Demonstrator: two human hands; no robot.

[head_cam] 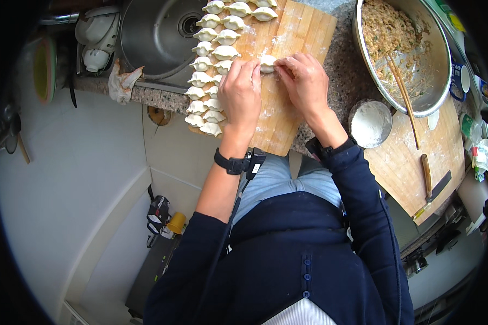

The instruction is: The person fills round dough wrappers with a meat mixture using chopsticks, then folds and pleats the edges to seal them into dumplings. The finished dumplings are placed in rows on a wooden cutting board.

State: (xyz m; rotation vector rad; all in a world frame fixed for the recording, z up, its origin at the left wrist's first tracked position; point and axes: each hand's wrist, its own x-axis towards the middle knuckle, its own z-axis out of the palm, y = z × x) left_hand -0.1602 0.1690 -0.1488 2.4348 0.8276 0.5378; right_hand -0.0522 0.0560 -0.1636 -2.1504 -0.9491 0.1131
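Observation:
Between my two hands is a single folded dumpling [267,63], just above or on the floured wooden board [284,101]. My left hand [241,87] pinches its left end, and my right hand [305,79] grips the right end with thumb and fingertips. Rows of shaped dumplings [201,63] line the board's left side, some partly hidden behind my left hand. To the right stands a large metal bowl [444,44] of minced filling [388,28], with wooden chopsticks [404,99] leaning over its rim. A smaller metal bowl of white flour [371,124] sits below it.
A steel sink [154,40] lies left of the board, with a stained cloth [123,83] on the counter edge and white bowls [95,59] in a rack. At right, a second wooden board [394,170] carries a cleaver [439,187]. A blue mug [457,83] stands beyond the large bowl.

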